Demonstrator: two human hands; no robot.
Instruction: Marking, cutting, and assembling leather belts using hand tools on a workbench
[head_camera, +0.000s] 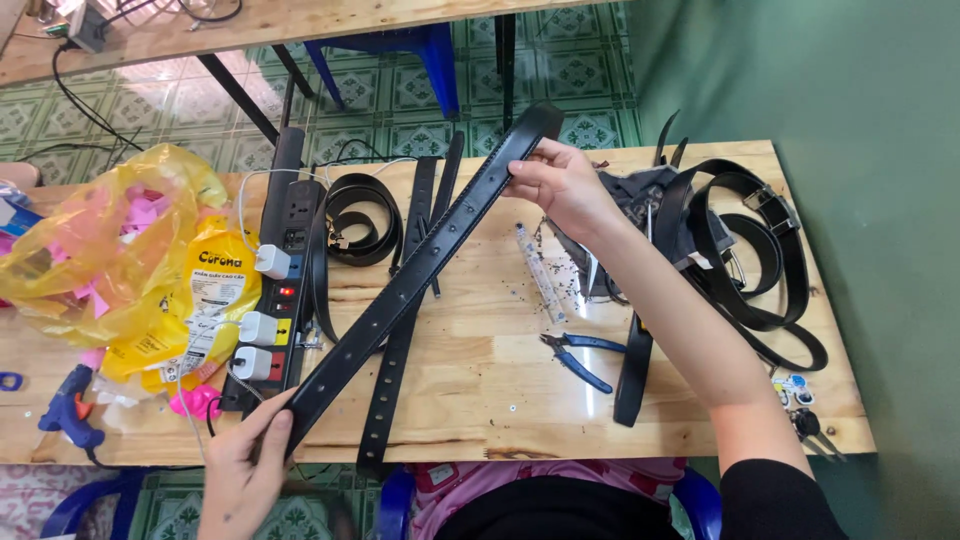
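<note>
**A:** What is being held over the pale wooden plank table (500, 375)?

**B:** A long black leather belt strap punched with a row of holes (415, 270), stretched on a slant above the tabletop. The left hand (245, 465) clasps its lower end at the table's near edge; the right hand (560, 180) pinches its upper stretch between thumb and fingers, the tip jutting past toward the far edge.

**A:** And beneath it?

**B:** A second black holed strap (395, 375) lies flat on the wood, crossing under the held one. A coiled black belt (360, 220) sits behind, beside a black power strip with white plugs (280, 300).

**A:** To the right?

**B:** Blue-handled pliers (580, 360) rest just under the right forearm, near a clear plastic tube (540, 270). A heap of looped black belts with metal buckles (745, 255) fills the right end of the table.

**A:** The left side?

**B:** A crumpled yellow plastic bag (110, 240) and a blue glue gun (70, 410).
</note>
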